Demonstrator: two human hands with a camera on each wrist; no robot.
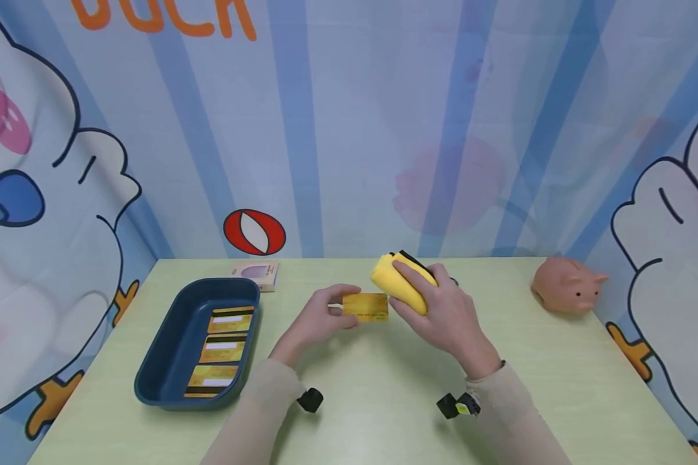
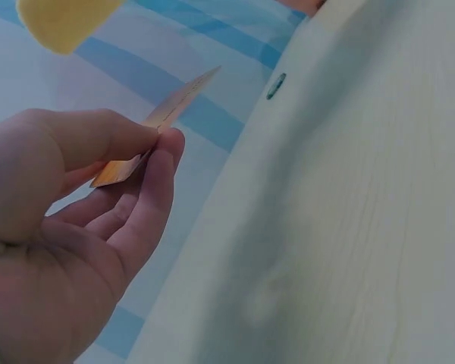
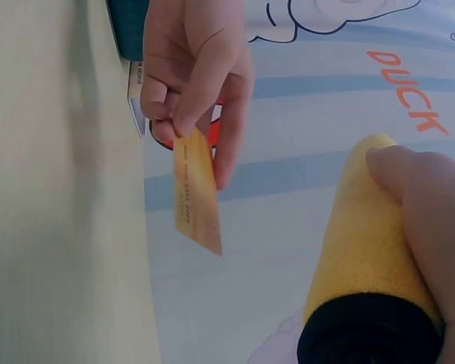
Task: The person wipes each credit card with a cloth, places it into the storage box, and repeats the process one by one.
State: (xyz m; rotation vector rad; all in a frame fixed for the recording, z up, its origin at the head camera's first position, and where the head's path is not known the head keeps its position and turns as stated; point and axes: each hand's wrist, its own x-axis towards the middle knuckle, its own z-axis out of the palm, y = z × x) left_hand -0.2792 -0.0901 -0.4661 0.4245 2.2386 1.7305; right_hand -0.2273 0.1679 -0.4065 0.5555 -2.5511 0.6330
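My left hand [image 1: 320, 318] pinches a gold bank card [image 1: 368, 307] by its left end, above the middle of the table. In the left wrist view the card [image 2: 183, 100] is seen almost edge-on between thumb and fingers. The right wrist view shows a row of embossed digits on the card [image 3: 193, 189]. A thick folded yellow cloth [image 1: 397, 282] with a black border is gripped in my right hand [image 1: 444, 313]. The cloth is held just right of the card and a little higher, with its black end [image 3: 368, 330] low in the right wrist view.
A dark blue tray [image 1: 163, 352] stands at the left with three gold cards [image 1: 223, 349] in a column inside it. Behind it lies a small pale box [image 1: 258, 274]. A pink piggy bank [image 1: 567, 285] sits at the back right. A patterned curtain [image 1: 349, 129] borders the table [image 1: 395, 407].
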